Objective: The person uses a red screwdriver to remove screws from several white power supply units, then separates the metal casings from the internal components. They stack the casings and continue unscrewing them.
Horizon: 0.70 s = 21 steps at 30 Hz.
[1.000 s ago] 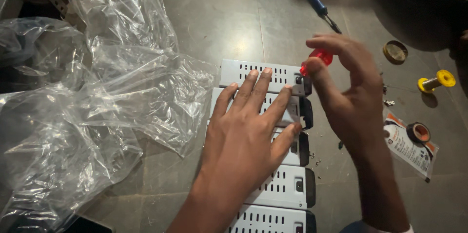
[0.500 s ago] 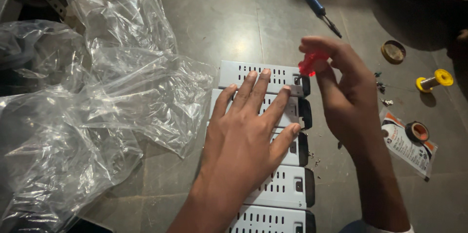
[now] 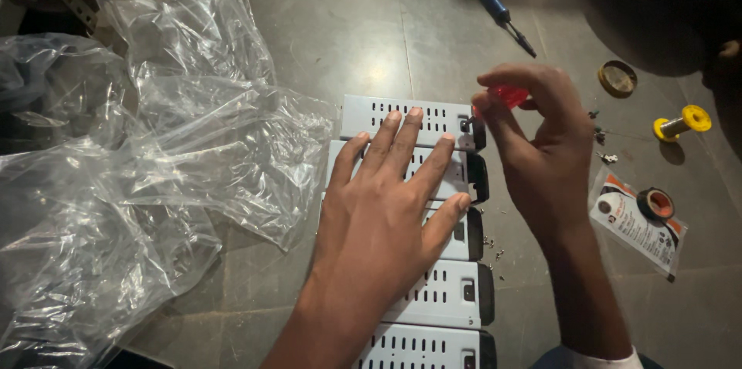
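Lowered since a second ago, the right hand (image 3: 545, 145) pinches a red-handled screwdriver (image 3: 504, 97) in a narrow grip at the end of the top perforated metal casing (image 3: 371, 112), while the left hand (image 3: 382, 210) lies flat, holding nothing, across the row on the tiled floor (image 3: 332, 37), clear plastic bags (image 3: 154, 153) beside.

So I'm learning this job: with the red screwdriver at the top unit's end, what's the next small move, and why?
Probably keep turning the screwdriver in place. The right hand holds its tip at the black end of the top unit, while the left hand lies flat across the units, steadying them. Whether the tip sits in a screw is too small to tell.
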Available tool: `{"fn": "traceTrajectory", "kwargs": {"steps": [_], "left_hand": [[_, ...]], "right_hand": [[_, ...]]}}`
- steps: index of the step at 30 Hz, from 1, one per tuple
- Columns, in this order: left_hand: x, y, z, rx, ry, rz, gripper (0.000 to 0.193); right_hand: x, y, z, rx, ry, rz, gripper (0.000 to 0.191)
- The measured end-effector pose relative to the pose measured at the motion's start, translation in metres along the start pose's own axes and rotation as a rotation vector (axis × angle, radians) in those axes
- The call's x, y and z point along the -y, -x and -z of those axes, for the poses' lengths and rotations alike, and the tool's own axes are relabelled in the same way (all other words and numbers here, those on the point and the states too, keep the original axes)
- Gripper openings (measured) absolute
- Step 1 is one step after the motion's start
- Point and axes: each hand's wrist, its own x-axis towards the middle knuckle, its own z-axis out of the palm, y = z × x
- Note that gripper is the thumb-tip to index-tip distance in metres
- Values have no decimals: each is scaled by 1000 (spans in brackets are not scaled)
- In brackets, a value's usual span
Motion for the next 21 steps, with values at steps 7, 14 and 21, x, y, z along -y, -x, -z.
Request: {"fn": "traceTrajectory", "kwargs": {"steps": [7,14,21], "left_hand": [[1,-2,-2,10,-24,-6,56],[0,-14,6,-38,65,-7,47],[15,-66,-9,-63,-16,-64,22]], "right_hand": [[3,1,3,94,39,-15,37],[14,-6,7,57,16,-72,35],[11,-5,7,32,-39,-26,30]]}}
